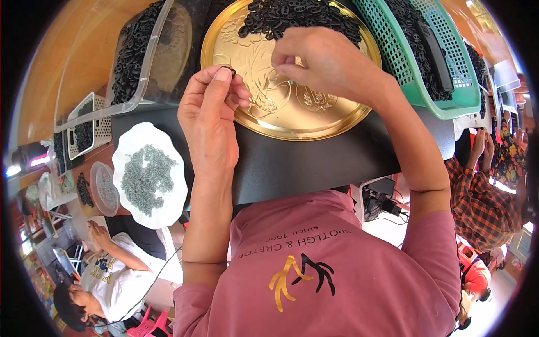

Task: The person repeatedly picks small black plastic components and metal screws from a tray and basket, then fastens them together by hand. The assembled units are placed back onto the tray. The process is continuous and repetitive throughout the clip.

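My left hand is raised over the near left edge of a round gold tray. Its thumb and forefinger pinch a small black piece, only partly visible. My right hand hovers above the tray with its fingers curled together; whatever they may hold is hidden. Behind it, small black plastic pieces with holes lie heaped across the tray's far side. Left of my forearm, a white scalloped plate carries a pile of tiny grey spring-like pieces.
A clear bin of black pieces stands left of the tray, a green basket of them at right. A clear bowl sits beyond the plate. People sit at lower left and at right.
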A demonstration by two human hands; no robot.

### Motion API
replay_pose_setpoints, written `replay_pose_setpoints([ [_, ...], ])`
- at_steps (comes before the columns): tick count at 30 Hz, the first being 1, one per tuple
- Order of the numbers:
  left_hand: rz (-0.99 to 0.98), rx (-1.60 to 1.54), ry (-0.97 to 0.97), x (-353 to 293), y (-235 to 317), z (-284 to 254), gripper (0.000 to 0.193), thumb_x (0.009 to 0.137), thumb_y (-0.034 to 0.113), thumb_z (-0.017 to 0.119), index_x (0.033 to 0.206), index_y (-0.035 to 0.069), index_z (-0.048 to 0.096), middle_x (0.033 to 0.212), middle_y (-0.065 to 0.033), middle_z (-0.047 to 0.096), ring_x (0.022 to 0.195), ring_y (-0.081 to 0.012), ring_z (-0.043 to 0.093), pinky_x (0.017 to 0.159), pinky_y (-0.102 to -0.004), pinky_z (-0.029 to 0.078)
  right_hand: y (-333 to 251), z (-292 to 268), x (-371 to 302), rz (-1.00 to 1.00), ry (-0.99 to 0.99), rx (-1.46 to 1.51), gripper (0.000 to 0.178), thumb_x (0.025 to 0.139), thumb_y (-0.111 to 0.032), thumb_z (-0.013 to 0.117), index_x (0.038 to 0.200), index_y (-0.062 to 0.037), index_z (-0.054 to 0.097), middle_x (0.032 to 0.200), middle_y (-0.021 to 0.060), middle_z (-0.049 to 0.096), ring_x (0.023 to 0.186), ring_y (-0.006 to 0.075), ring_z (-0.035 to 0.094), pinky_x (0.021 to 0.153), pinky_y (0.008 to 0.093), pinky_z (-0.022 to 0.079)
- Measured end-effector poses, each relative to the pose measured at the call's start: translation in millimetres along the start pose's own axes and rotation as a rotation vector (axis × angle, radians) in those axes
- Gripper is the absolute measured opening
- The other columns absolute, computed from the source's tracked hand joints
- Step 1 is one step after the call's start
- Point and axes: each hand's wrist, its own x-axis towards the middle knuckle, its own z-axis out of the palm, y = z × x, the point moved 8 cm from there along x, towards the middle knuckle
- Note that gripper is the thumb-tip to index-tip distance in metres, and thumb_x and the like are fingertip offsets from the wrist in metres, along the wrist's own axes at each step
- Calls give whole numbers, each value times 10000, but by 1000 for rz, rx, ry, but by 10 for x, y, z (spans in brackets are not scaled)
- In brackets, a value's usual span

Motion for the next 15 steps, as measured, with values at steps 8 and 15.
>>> replay_pose_setpoints([
  [8, -45, 0, 28, 20, -35, -34, 124, 905, 123, 611, 943, 14, 564, 808, -67, 619, 659, -124, 578, 619, -250, 461, -36, 279, -69, 53, -118, -198, 118, 802, -156, 630, 831, -49, 672, 820, 89, 610, 736, 293, 619, 668, 398, 497],
  [15, -60, -15, 39, 31, -66, -64, 125, 903, 120, 617, 954, 17, 568, 824, -71, 625, 659, -121, 579, 619, -246, 467, -20, 313, 0, 11, -101, -262, 111, 800, -138, 595, 787, -30, 615, 809, 103, 602, 716, 302, 615, 645, 406, 498],
])
